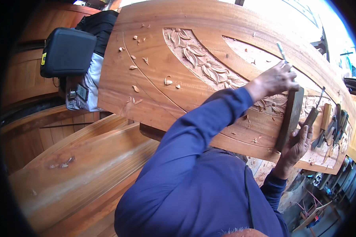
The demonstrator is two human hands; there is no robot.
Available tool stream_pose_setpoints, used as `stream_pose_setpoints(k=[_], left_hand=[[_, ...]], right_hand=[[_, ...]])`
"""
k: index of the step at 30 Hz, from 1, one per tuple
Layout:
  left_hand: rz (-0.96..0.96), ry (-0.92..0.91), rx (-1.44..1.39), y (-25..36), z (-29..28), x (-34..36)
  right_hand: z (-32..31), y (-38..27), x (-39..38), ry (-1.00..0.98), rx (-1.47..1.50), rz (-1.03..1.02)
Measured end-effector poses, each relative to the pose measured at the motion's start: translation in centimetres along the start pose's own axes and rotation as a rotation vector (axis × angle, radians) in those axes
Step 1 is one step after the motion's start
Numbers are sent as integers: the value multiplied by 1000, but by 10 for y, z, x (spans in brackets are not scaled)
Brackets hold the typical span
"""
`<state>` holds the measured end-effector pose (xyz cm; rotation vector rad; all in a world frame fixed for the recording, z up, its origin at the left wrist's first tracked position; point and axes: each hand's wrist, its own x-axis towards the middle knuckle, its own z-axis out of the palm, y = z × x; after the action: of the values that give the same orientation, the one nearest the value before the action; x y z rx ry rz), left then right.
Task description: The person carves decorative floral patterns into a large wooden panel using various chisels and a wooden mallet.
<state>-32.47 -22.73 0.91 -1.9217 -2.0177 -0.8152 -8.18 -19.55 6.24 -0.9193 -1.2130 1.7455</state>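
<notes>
My left hand has its fingers closed round a slender metal-tipped tool over the carved wooden panel, just above the upper end of a long dark wooden block. My right hand grips a wooden-handled chisel, its thin blade pointing up, right of the block. A band of carved leaves and flowers runs across the panel, partly hidden behind my left arm. Pale wood chips are scattered on the panel's left part.
Several carving tools lie at the panel's right end. A black hard case rests on cloth at the left. Large curved wooden pieces fill the lower left. Assorted clutter shows below the panel at right.
</notes>
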Motion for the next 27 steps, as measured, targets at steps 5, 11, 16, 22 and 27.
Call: stream_pose_setpoints(k=[5,11,16,22,27], left_hand=[[-59,46,-105,1,71,66],[-161,130,-163,8,92,75],[-268,68,-70,10,96,71],[-374,294,-143,6,116,34],[-315,143,-433,24,56,-21]], right_hand=[[-18,-18,-16,155,-76,-82],[-22,-37,-48,184,-198,-128],[-23,-41,-53,272,-62,-143],[29,-31,-35,122,-3,-161],[55,-33,14,103,183,-217]])
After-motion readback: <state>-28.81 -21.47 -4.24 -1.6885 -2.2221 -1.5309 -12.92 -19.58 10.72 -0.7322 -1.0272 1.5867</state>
